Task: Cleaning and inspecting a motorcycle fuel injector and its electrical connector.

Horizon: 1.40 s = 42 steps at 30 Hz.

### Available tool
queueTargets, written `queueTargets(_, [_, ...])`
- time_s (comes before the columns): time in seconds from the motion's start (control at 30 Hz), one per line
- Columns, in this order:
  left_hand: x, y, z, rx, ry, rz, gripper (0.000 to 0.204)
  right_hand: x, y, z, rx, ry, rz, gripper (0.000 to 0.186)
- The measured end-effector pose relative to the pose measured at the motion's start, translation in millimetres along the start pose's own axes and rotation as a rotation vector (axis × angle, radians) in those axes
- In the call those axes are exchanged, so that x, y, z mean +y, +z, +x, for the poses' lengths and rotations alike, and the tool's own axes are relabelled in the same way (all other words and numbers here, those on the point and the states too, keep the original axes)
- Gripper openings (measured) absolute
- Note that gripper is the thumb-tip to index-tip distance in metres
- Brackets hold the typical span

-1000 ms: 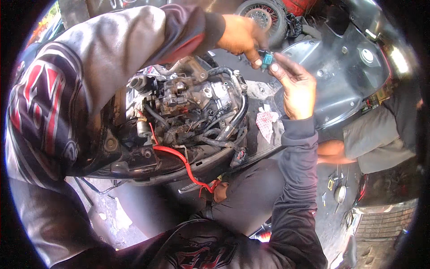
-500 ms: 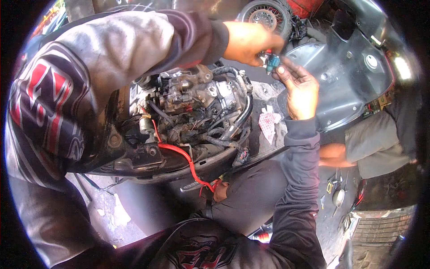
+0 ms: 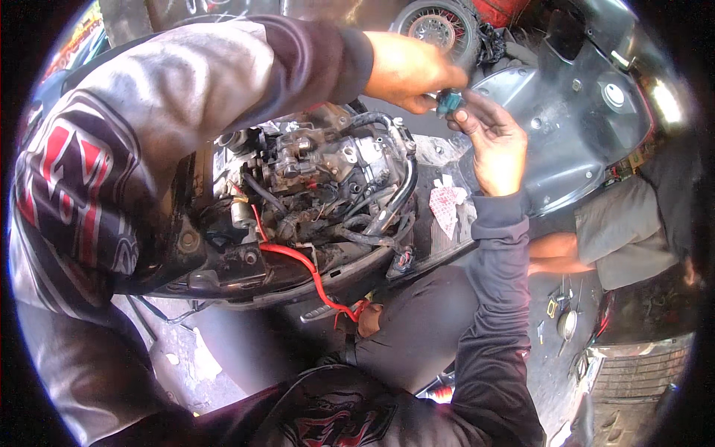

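Observation:
My left hand [image 3: 406,71] and my right hand [image 3: 495,141] meet above an opened scooter engine [image 3: 320,186]. Between their fingertips sits a small teal plastic connector [image 3: 450,100], pinched by both hands. My left arm in a grey and red patterned sleeve reaches across from the left. My right arm in a dark sleeve rises from below. A red cable [image 3: 305,268] runs from the engine down toward my lap.
A grey scooter body panel [image 3: 566,127] lies to the right. A spoked wheel [image 3: 436,30] stands at the top. A crumpled red and white wrapper [image 3: 447,205] rests by the engine. Another person's arm [image 3: 555,249] shows at right, with small tools [image 3: 562,316] on the ground.
Both hands have lifted a little and moved closer together around the teal connector. The view has shifted slightly.

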<state>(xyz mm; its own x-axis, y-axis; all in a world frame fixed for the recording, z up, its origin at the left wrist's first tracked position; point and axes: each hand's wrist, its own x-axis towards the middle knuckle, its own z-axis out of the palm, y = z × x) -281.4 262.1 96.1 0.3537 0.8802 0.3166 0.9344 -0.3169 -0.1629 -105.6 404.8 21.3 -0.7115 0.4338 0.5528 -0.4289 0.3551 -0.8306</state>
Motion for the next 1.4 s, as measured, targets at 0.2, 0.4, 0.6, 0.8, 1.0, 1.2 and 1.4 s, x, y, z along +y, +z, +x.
queueTargets(0.2, [2.3, 0.6, -1.9, 0.083, 0.01, -0.06, 0.044, 0.5, -5.6, 0.8, -0.018, 0.19, 0.375, 0.035])
queueTargets(0.4, [0.6, 6.5, -0.9, 0.073, -0.011, -0.062, 0.037, 7.5, -9.1, 2.0, -0.075, 0.254, 0.515, 0.033])
queueTargets(0.6, [4.5, 6.5, 0.6, 0.089, 0.001, -0.001, 0.034, 6.6, -11.1, 0.8, -0.038, 0.22, 0.478, 0.027])
queueTargets(0.8, [7.8, 4.7, 0.4, 0.083, 0.014, 0.013, 0.035, 5.6, -9.9, 0.4, -0.02, 0.239, 0.5, 0.021])
queueTargets(1.0, [7.5, 4.9, -0.3, 0.062, 0.008, 0.028, 0.036, 6.2, -9.6, -0.3, -0.008, 0.253, 0.497, 0.021])
queueTargets(1.2, [7.3, 4.4, -1.0, 0.057, 0.015, 0.008, 0.033, 6.5, -7.1, -0.7, -0.007, 0.233, 0.491, 0.022])
queueTargets(1.4, [6.0, 6.6, -1.7, 0.024, 0.016, 0.054, 0.044, 4.2, -6.2, -1.2, 0.006, 0.217, 0.437, 0.023])
